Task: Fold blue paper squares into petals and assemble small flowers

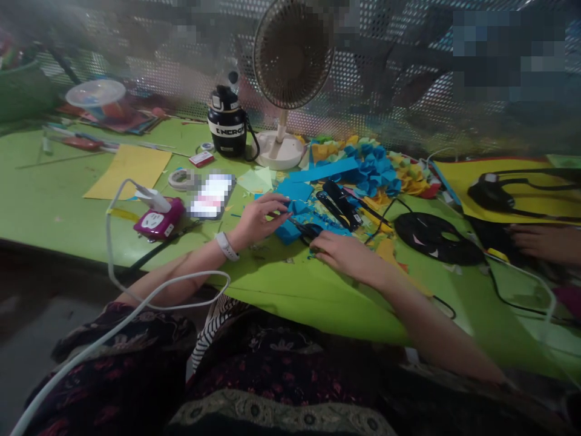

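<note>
My right hand (340,251) is closed round the dark handles of a pair of scissors (309,230), whose blades point up and left toward my left hand. My left hand (261,219), with a white band on its wrist, pinches what looks like a small piece of blue paper (297,208) at its fingertips, close to the scissor tips. Under and around both hands lie blue paper sheets (290,189) and small paper scraps. A black stapler (342,203) rests on the scraps just beyond my right hand.
A heap of blue and yellow paper pieces (374,166) lies behind. A fan (282,148), black bottle (227,124), phone (212,195), tape roll (180,178) and purple power adapter (158,223) stand around. A white cable (109,242) crosses my left arm. At right is another person's hand (544,242).
</note>
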The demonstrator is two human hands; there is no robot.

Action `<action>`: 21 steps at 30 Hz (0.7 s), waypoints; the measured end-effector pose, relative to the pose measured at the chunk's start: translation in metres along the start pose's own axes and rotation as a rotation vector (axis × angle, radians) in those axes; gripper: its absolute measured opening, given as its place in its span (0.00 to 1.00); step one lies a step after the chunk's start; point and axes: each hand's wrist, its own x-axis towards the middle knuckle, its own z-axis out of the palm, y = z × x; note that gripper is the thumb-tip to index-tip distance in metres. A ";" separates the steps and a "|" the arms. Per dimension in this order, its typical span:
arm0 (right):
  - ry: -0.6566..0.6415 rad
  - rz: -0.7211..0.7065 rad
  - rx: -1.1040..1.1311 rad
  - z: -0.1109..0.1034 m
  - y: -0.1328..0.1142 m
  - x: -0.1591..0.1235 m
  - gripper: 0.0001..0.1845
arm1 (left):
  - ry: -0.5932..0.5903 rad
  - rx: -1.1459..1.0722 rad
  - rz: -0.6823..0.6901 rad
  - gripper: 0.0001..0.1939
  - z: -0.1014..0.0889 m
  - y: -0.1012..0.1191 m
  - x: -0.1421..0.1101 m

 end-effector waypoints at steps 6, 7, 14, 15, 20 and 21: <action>-0.034 0.047 0.030 0.004 -0.003 0.002 0.03 | 0.004 -0.022 -0.010 0.06 0.002 0.001 -0.001; -0.034 0.055 0.045 0.004 -0.004 0.002 0.04 | 0.006 -0.029 -0.013 0.06 0.002 0.001 -0.002; 0.022 0.057 0.148 0.006 -0.002 0.000 0.05 | -0.002 -0.060 -0.034 0.06 0.003 0.003 -0.002; 0.058 0.054 0.160 0.006 -0.002 0.000 0.05 | -0.014 -0.069 -0.053 0.06 0.003 0.004 -0.002; 0.440 -0.046 0.120 0.003 -0.007 0.000 0.09 | -0.090 -0.147 -0.184 0.07 -0.001 0.013 -0.001; 0.523 -0.065 0.070 0.002 -0.009 0.000 0.09 | -0.114 -0.172 -0.203 0.07 -0.001 0.013 0.000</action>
